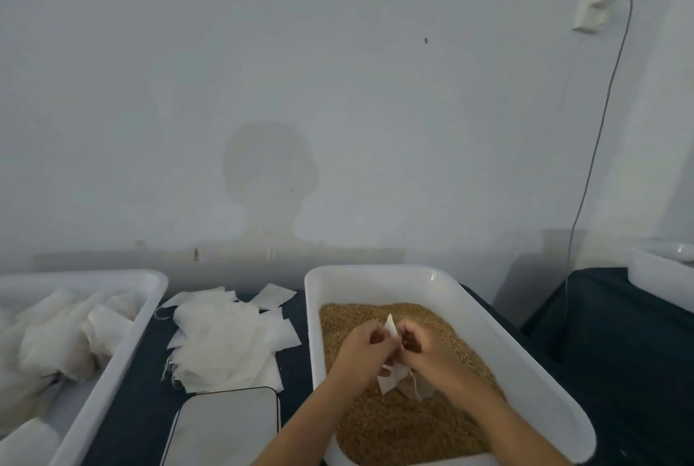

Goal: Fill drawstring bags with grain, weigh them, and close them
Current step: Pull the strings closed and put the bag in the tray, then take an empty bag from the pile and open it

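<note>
A white tub [443,277] at the right holds brown grain [413,424]. Over the grain both hands hold one small white drawstring bag [392,377]. My left hand [366,345] pinches the bag's top edge from the left, and my right hand [422,347] pinches it from the right. The bag's lower part hangs below the hands with a string dangling. A pile of empty white bags [225,341] lies on the dark table between the tubs. In front of it stands a flat grey scale [225,428].
A second white tub [124,345] at the left holds filled white bags [56,345]. Another white container [661,277] sits at the far right edge. A cable [597,150] hangs from a wall socket behind the table. The wall is close behind.
</note>
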`<state>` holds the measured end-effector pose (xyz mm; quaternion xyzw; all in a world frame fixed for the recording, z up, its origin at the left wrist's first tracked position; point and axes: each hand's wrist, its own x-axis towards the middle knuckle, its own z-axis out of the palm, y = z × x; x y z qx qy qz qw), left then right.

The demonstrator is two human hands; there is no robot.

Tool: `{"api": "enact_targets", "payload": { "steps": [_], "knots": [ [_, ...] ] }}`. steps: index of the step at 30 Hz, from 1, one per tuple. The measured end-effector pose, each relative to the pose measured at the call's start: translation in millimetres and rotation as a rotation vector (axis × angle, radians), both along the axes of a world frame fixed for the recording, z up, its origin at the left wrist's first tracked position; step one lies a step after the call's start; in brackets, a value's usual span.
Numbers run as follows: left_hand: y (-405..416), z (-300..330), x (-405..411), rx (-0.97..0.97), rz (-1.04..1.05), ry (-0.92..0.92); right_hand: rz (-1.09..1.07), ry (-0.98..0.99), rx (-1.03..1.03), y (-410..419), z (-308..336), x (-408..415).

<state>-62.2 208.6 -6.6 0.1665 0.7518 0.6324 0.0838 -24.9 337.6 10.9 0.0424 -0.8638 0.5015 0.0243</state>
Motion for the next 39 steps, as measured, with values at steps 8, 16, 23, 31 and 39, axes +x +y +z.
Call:
{"api": "enact_targets", "payload": {
  "steps": [8,16,23,31,39],
  "knots": [
    [-4.5,4.3,4.8,0.075,0.030,-0.003,0.150,-0.128,-0.344,2.9,1.6,2.0],
    [-3.5,1.7,5.4,0.028,-0.029,0.040,0.026,-0.109,-0.403,3.3,0.2,-2.3],
    [-4.5,0.3,5.6,-0.165,0.023,0.159,-0.033,-0.070,-0.167,4.2,-3.5,-4.0],
    [-5.4,3.6,11.8,-0.240,0.069,0.351,-0.280,-0.089,-0.120,9.9,-4.0,-8.4],
    [-3.5,2.3,15.0,-0.598,0.090,0.605,-0.263,-0.187,-0.158,8.3,2.5,-3.3]
  ]
}}
